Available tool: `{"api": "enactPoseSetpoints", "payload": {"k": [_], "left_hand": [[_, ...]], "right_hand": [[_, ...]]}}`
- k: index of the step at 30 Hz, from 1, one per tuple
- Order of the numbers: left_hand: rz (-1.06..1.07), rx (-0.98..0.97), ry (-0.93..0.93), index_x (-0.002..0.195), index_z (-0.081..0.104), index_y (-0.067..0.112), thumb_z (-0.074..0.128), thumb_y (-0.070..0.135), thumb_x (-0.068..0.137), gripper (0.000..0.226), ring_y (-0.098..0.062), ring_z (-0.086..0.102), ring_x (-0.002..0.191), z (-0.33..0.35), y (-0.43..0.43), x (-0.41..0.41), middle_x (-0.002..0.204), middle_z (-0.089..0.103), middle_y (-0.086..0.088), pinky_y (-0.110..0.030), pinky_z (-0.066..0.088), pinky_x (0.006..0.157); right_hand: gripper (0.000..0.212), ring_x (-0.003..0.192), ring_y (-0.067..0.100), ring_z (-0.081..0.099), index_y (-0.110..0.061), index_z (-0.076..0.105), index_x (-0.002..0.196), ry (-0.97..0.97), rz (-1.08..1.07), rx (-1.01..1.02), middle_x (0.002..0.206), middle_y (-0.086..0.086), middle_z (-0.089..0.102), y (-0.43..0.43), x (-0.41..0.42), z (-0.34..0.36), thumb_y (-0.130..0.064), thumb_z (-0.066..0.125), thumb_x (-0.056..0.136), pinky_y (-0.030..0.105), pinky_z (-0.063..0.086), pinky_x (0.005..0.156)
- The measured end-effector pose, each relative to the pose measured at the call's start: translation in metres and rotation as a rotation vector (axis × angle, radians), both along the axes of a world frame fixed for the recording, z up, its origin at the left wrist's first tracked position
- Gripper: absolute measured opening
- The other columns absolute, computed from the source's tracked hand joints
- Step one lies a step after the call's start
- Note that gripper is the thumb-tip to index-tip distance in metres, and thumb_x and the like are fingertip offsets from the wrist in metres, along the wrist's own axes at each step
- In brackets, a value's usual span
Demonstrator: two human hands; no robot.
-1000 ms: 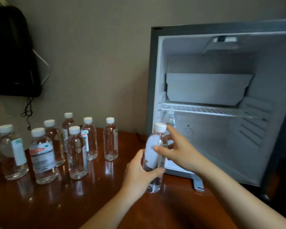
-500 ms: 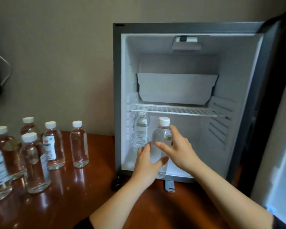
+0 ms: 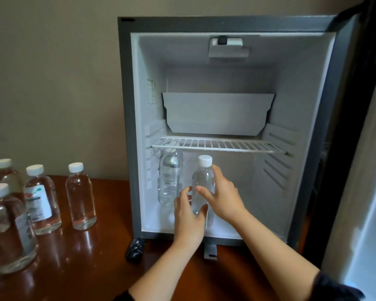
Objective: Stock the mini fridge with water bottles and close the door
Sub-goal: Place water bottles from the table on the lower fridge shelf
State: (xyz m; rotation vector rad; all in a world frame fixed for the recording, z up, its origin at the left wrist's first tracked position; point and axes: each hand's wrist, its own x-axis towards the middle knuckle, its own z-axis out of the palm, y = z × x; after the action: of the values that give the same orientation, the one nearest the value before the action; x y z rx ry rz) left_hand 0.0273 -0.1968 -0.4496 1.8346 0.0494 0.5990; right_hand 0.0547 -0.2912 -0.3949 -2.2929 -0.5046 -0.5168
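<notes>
Two bare hands hold one clear plastic water bottle with a white cap (image 3: 203, 183) upright inside the lower compartment of a small grey mini fridge with a white interior (image 3: 343, 105). The left hand (image 3: 188, 216) wraps the bottle's lower body from the front-left, fingers curled around it. The right hand (image 3: 224, 196) grips the upper body from the right, thumb across the front. Whether the bottle's base touches the fridge floor is hidden by the left hand.

A second before, this bottle was over the glossy reddish-brown wooden table (image 3: 74, 268), in front of the fridge opening; it has since been carried past the door frame and now sits under the white wire shelf (image 3: 217, 144). My reading is that placement is nearly finished and only the release remains.

Just beside it, to the left and further back, stands another clear water bottle with a printed label (image 3: 170, 179), already stocked. At least four more capped clear bottles (image 3: 80, 198) wait on the table, well left of the fridge, so most of the stocking is ahead. The dark fridge door (image 3: 365, 83) stands open at the right edge and must be shut last.
</notes>
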Motion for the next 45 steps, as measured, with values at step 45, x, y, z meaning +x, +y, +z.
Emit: {"api": "enactPoseSetpoints", "payload": {"k": [45], "left_hand": [[-0.181, 0.146, 0.182, 0.115, 0.06, 0.015, 0.051, 0.012, 0.09, 0.026, -0.013, 0.059, 0.102, -0.006, 0.059, 0.024, 0.102, 0.063, 0.002, -0.017, 0.041, 0.089]], "right_hand": [[0.02, 0.094, 0.023, 0.06, -0.01, 0.064, 0.099, 0.271, 0.059, -0.074, 0.099, 0.008, 0.065, 0.015, 0.073, -0.019, -0.028, 0.06, 0.09, 0.033, 0.046, 0.083]]}}
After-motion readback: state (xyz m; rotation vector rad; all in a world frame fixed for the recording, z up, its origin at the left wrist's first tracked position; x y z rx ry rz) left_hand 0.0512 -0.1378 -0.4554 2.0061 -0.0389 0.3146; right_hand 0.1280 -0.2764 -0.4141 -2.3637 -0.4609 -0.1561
